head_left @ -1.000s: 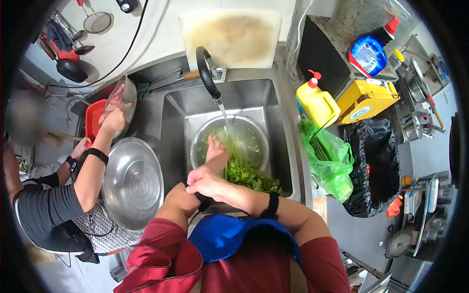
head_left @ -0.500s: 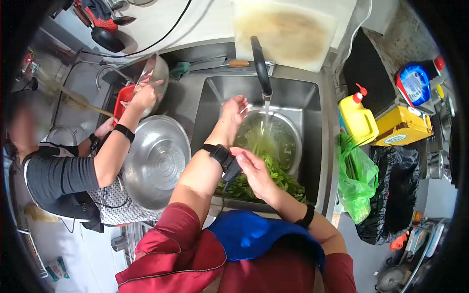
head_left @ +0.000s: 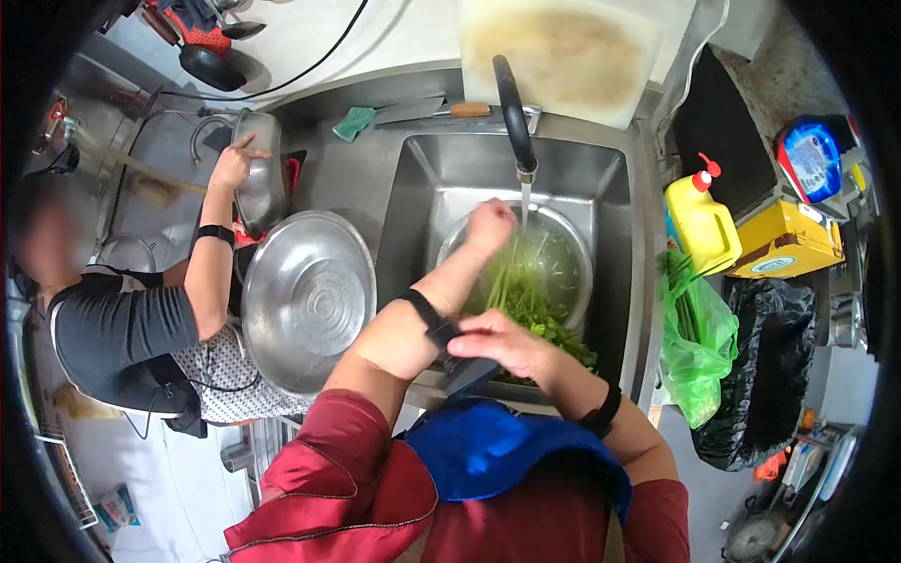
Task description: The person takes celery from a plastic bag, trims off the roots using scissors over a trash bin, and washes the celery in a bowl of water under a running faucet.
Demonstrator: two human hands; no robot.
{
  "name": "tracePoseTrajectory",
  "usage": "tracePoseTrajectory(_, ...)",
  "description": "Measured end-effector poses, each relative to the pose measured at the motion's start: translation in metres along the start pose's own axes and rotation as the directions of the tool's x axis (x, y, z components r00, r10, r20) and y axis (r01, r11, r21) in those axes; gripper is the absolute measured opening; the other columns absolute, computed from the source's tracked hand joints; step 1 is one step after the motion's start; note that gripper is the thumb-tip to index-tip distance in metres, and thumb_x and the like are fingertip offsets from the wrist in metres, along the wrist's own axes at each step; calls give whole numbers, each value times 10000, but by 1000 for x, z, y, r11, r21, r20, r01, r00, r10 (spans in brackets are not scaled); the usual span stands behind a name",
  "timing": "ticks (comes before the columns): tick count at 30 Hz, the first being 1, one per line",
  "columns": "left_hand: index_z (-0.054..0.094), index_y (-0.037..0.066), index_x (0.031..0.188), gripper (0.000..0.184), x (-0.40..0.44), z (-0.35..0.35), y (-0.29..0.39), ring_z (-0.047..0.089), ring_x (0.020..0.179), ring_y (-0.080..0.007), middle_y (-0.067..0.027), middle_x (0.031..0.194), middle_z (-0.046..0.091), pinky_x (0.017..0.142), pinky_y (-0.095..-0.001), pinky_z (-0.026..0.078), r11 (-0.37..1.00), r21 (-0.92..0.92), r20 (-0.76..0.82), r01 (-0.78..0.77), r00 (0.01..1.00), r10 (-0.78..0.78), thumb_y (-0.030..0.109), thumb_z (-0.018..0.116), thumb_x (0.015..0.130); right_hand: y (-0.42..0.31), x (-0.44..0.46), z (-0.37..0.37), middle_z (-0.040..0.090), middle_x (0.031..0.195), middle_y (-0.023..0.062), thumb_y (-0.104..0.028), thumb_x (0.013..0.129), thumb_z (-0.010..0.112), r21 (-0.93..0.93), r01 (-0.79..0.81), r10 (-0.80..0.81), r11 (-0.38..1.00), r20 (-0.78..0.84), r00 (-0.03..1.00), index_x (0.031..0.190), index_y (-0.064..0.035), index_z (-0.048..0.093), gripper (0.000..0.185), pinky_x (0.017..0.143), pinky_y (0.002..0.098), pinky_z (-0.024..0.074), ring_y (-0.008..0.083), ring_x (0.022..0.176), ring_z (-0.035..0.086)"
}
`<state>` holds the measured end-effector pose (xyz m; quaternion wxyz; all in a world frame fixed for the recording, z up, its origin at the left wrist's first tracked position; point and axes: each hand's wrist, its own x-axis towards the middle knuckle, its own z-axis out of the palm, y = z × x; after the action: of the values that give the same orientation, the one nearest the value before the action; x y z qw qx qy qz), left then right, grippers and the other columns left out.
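My left hand [head_left: 492, 225] is curled into a fist above a round metal basin [head_left: 584, 281] in the sink, close to the running water. No object shows in it. Around my left forearm runs a black strap [head_left: 424, 311] with a flat black device [head_left: 469, 375]. My right hand [head_left: 505, 342] pinches this device at the strap with thumb and fingers. Beneath both hands lie leafy green vegetables [head_left: 563, 342], their pale stems in the basin and their leaves spilling over its near side. Water falls from the black faucet [head_left: 511, 113] into the basin.
Left of the sink is a large metal bowl [head_left: 272, 310]. A co-worker's hand [head_left: 235, 161] tilts another metal bowl [head_left: 261, 188] there. A knife [head_left: 409, 111] and green cloth [head_left: 354, 124] lie behind. To the right are a yellow bottle [head_left: 699, 225] and a green bag [head_left: 699, 347].
My left hand has closed from open fingers into a fist. My right hand has taken hold of the forearm device, which has tilted. The co-worker's bowl has moved left and turned on its side.
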<state>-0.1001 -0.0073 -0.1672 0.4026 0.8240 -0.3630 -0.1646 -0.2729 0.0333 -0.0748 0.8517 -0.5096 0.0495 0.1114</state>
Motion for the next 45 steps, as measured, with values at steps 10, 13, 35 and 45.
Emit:
tracePoseTrajectory(10, 623, 100, 871, 195, -31, 2, 47, 482, 971, -227, -56, 905, 576, 875, -452, 321, 389, 700, 422, -599, 787, 450, 157, 540, 704, -4, -11, -4, 585, 709, 97, -143, 706, 663, -878, 212, -648, 428, -135, 749, 753, -24, 618, 136, 646, 328, 418, 256, 708, 537)
tracePoseTrajectory(13, 628, 94, 874, 195, -27, 1, 47, 481, 978, -230, -51, 914, 581, 893, -468, 309, 301, 759, 450, -577, 800, 397, 148, 531, 714, -12, -8, 3, 597, 737, 107, -115, 689, 655, -868, 188, -733, 460, -251, 633, 747, -10, 617, 125, 672, 342, 430, 273, 722, 542)
tracePoseTrajectory(35, 620, 67, 992, 283, -63, 30, -27, 470, 1058, -286, -115, 989, 598, 966, -519, 252, 137, 649, 731, -748, 664, 156, 150, 538, 734, 12, 42, 10, 577, 686, 111, -114, 732, 579, -373, -232, 10, 898, -510, 860, 732, -13, 606, 104, 565, 348, 444, 234, 620, 551)
tracePoseTrajectory(45, 579, 15, 1045, 350, -30, 54, -92, 552, 958, -339, -132, 992, 613, 805, -450, 421, 834, 496, 479, 242, 725, -495, 251, 525, 791, 49, 43, -82, 587, 745, 50, -96, 757, 601, 163, -172, 232, 972, -510, 828, 895, -71, 579, 142, 452, 244, 409, 132, 553, 542)
